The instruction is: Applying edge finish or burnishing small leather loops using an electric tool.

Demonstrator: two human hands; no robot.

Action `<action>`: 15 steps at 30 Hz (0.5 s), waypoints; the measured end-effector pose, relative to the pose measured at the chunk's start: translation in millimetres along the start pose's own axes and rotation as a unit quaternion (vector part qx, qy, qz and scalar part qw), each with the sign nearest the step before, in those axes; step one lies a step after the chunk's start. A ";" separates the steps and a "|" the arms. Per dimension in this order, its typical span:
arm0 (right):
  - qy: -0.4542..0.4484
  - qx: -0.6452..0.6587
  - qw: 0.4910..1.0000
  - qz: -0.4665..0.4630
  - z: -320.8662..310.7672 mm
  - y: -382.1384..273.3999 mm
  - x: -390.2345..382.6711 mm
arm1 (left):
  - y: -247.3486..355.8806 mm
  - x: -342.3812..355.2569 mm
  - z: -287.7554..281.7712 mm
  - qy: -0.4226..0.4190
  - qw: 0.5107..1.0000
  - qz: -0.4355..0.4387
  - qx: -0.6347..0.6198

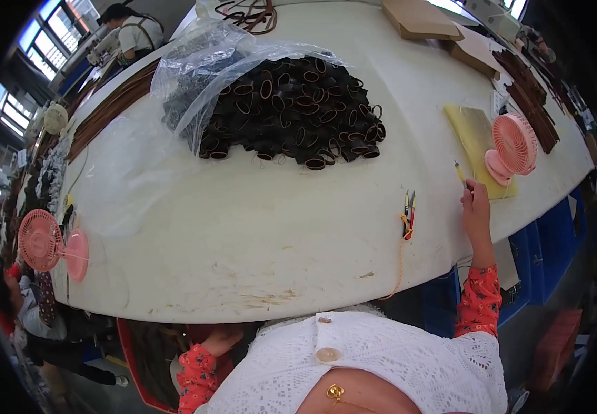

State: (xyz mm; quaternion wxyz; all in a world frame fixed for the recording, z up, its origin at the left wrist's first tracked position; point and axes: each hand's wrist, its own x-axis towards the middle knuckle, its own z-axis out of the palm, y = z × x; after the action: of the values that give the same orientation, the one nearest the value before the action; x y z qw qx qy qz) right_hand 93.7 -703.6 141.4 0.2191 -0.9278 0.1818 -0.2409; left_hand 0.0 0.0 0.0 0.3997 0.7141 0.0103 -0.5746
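Observation:
My right hand (476, 203) is closed on a slim yellow pen-like tool (459, 171) at the yellow pad (469, 134) on the table's right side. Left of this hand lie thread snips (412, 214) with red and yellow parts and an orange cord running over the table edge. My left hand (221, 339) is low, just beyond the table's front edge above a red bin (136, 359); its fingers are not clear. A heap of dark tube-shaped loops (291, 110) lies at the back middle, partly under clear plastic (198, 58).
Pink fans (512, 141) (40, 240) stand at right and left of the white table (264, 241). Brown strips (115, 100) and flat cardboard (415, 21) lie along its far parts. Blue bins (553, 252) are below. Other people (129, 34) (43, 317) are at the left.

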 end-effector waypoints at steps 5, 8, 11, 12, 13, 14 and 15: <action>-0.056 0.183 0.980 0.059 -3.6 -53.1 1.2 | 247.1 -64.0 -13.5 -0.067 0.961 0.238 -0.127; -0.128 0.076 0.989 -0.012 16.4 -99.8 -13.0 | 294.6 -49.7 -14.3 -0.005 0.914 0.384 -0.133; -0.166 0.020 0.985 -0.034 23.5 -105.0 -26.2 | 340.3 -15.6 -29.3 0.183 0.881 0.418 0.127; -0.179 -0.002 0.982 -0.051 26.3 -104.8 -29.1 | 352.9 -1.9 -34.5 0.256 0.833 0.439 0.218; -0.158 0.013 0.985 -0.060 27.1 -101.7 -30.9 | 369.5 7.4 -37.9 0.284 0.811 0.439 0.264; -0.156 0.009 0.986 -0.059 26.3 -94.6 -33.0 | 388.3 22.7 -41.6 0.306 0.787 0.440 0.307; -0.131 0.009 0.989 -0.067 27.8 -89.6 -33.7 | 403.0 38.8 -47.6 0.334 0.739 0.462 0.360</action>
State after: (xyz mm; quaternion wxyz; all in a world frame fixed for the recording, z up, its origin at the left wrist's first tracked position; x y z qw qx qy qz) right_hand 101.6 -604.7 151.3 0.2331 -0.9593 0.0869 -0.1333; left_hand 242.9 -263.7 194.1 0.3007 0.8677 -0.3957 -0.0050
